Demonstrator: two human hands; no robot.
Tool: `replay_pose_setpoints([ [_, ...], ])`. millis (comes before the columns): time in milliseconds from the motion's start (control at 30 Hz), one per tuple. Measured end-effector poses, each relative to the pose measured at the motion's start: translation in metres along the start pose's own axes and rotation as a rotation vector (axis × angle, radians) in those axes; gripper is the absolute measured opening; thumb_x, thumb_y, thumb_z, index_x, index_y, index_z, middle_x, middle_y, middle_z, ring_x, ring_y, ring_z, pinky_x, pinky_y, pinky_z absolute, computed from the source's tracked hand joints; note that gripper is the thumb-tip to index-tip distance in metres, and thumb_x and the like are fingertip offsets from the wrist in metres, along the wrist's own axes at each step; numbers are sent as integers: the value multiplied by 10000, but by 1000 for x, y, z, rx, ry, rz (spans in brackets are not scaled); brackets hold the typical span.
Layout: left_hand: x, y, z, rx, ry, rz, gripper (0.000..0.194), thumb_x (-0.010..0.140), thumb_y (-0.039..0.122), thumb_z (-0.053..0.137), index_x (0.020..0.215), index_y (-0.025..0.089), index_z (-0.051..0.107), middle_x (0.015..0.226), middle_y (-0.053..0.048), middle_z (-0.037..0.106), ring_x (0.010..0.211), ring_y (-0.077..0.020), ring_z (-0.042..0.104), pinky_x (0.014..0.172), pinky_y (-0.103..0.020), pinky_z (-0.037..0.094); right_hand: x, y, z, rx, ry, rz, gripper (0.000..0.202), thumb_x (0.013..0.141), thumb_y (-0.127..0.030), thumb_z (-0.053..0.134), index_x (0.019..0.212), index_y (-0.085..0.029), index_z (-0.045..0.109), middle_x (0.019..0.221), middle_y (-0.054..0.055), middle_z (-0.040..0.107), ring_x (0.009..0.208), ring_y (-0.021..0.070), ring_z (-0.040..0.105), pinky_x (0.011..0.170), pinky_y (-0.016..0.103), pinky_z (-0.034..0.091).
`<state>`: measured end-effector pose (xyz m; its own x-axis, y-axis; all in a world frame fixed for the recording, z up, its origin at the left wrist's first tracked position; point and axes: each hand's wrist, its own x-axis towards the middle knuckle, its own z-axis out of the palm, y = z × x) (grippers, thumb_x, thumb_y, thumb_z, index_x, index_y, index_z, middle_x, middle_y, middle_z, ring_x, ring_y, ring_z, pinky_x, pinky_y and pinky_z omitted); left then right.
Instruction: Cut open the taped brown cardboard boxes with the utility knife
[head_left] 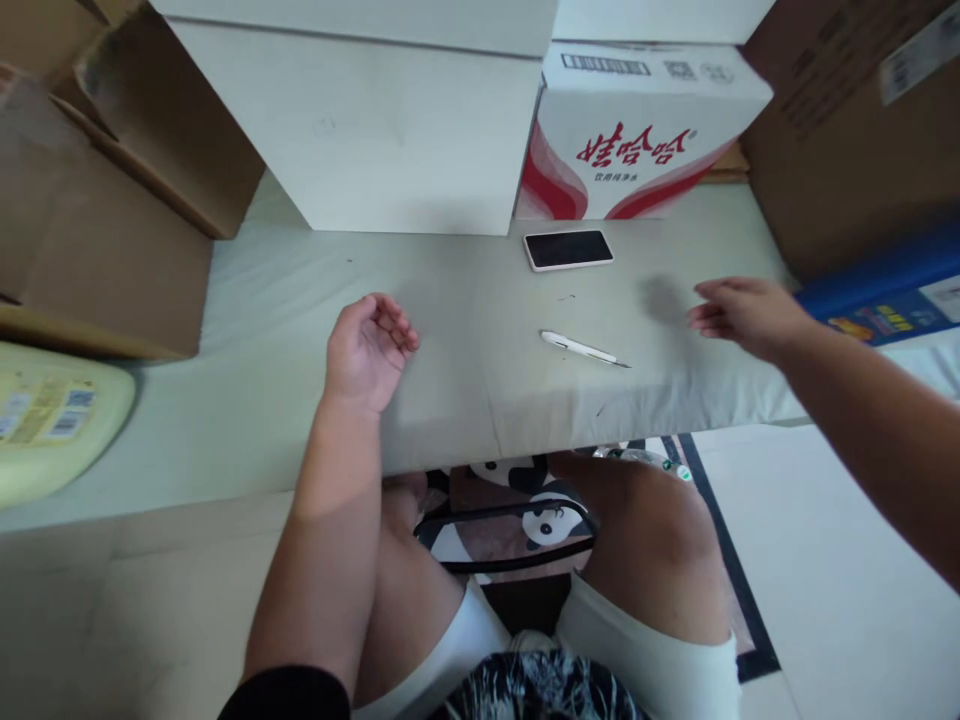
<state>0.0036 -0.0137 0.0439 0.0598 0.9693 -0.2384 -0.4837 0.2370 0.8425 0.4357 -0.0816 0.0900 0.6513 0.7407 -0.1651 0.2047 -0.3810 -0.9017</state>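
My left hand (371, 350) is over the left part of the covered table (457, 380), palm turned inward and fingers loosely curled, with nothing in it. My right hand (750, 315) reaches in from the right, above the table, its fingers stretched to the left and apparently empty. Between the hands lies a slim white pen-like tool (581, 347) with a thin grey tip pointing right. Behind it a phone (568, 250) rests with its dark screen up. Neither hand touches these two things.
White boxes (390, 130) stand at the back beside a white and red carton (637, 140). Brown cardboard boxes (112, 220) and a pale yellow jug (56, 425) are at left. A large brown box (847, 130) and a blue package (892, 300) border the right.
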Motion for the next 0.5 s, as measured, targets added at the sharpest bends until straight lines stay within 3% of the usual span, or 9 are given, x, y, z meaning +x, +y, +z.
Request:
replay_pose_setpoints([
  [133, -4, 5, -5, -75, 113, 100, 348, 913, 420, 619, 634, 217, 577, 585, -3, 507, 510, -127, 470, 521, -278, 425, -48, -26, 56, -91, -208, 115, 69, 904, -73, 677, 875, -131, 699, 602, 71, 703, 432, 126, 629, 485, 240, 459],
  [267, -9, 13, -11, -193, 277, 232, 406, 924, 421, 613, 582, 225, 515, 548, 14, 410, 476, -110, 375, 465, -242, 347, -91, -56, 148, -75, -406, 45, 72, 974, -172, 599, 955, -198, 663, 653, -15, 676, 500, 102, 618, 491, 210, 458],
  [367, -16, 24, -17, -278, 350, 369, 493, 987, 425, 541, 551, 221, 434, 528, 23, 339, 450, -106, 311, 455, -242, 324, -124, -84, 221, -184, -628, -188, 119, 944, -148, 598, 1035, -217, 634, 687, -25, 670, 556, 123, 627, 531, 237, 474],
  [433, -22, 32, -22, -291, 404, 464, 556, 1047, 407, 418, 524, 220, 379, 501, 27, 280, 431, -107, 269, 445, -251, 291, -148, -111, 264, -370, -729, -471, 234, 907, -127, 625, 1121, -220, 626, 687, -32, 659, 615, 146, 635, 614, 266, 508],
  [500, -26, 40, -28, -275, 444, 518, 593, 1083, 413, 345, 523, 219, 355, 490, 33, 236, 426, -109, 268, 456, -253, 288, -172, -142, 303, -543, -749, -782, 391, 865, -90, 618, 1237, -211, 610, 712, -39, 647, 734, 177, 662, 770, 316, 550],
])
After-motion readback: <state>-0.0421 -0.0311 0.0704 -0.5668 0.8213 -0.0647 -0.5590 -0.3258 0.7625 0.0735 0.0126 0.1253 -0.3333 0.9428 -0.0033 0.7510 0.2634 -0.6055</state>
